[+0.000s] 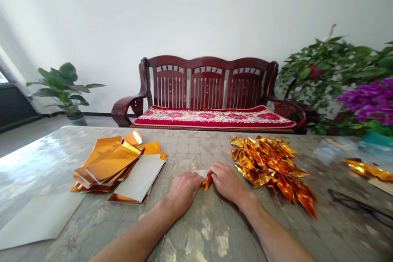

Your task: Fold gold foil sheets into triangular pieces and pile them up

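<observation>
Between my two hands, just above or on the tabletop, is a small sheet of gold foil paper [206, 182], partly folded, with some of its white back showing. My left hand [185, 188] pinches its left side with fingers closed. On the other side my right hand [226, 180] grips it, fingers curled round the edge. Much of the sheet is hidden by my fingers. To the left lies a loose stack of flat gold foil sheets [115, 157], some turned white side up. A heap of folded gold foil pieces [270, 163] sits to the right.
A white sheet [38, 219] lies at the table's left front. Eyeglasses [359, 204], a gold foil strip [368, 169] and clear plastic [334, 149] are at the right. Beyond the patterned table [196, 229] stand a wooden bench [208, 86] and potted plants [66, 86].
</observation>
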The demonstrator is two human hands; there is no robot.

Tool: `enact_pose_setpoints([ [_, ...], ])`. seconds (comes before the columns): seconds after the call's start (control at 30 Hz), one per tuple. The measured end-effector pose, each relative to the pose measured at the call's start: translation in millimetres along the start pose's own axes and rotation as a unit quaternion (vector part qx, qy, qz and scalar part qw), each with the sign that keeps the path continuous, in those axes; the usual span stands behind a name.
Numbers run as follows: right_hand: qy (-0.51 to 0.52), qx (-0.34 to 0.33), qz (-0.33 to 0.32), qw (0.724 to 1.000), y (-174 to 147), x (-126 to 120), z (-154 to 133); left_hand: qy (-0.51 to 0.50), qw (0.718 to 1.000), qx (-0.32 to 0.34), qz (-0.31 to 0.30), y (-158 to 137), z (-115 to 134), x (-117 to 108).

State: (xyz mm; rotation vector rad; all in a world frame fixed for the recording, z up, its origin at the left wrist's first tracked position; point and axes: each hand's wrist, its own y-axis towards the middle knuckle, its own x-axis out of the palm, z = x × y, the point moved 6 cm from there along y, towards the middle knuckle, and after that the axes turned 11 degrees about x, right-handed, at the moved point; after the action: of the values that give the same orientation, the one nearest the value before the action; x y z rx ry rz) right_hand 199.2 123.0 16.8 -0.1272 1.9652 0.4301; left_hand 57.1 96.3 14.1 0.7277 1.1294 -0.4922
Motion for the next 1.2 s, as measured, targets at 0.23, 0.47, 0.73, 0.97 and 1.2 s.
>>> enact_pose_setpoints([
  [0.23, 0.062, 0.018, -0.020, 0.998, 4, 2, 7, -0.038, 0.995, -0.079, 0.045, 9, -15, -3],
  [0.47, 0.078, 0.020, -0.041, 0.996, 10, 8, 11, -0.025, 0.990, -0.141, 0.015, 13, -33, -9],
  [0.73, 0.021, 0.029, -0.049, 0.998, 10, 3, 7, -0.056, 0.984, -0.171, 0.000, 14, -41, -7],
  [0.97, 0.013, 0.024, -0.034, 0.999, 11, 0, 5, -0.070, 0.977, -0.202, 0.003, 14, -43, -7],
  [1.2, -0.003, 0.019, -0.041, 0.999, 11, 2, 1, -0.082, 0.976, -0.203, -0.011, 15, -43, -8],
])
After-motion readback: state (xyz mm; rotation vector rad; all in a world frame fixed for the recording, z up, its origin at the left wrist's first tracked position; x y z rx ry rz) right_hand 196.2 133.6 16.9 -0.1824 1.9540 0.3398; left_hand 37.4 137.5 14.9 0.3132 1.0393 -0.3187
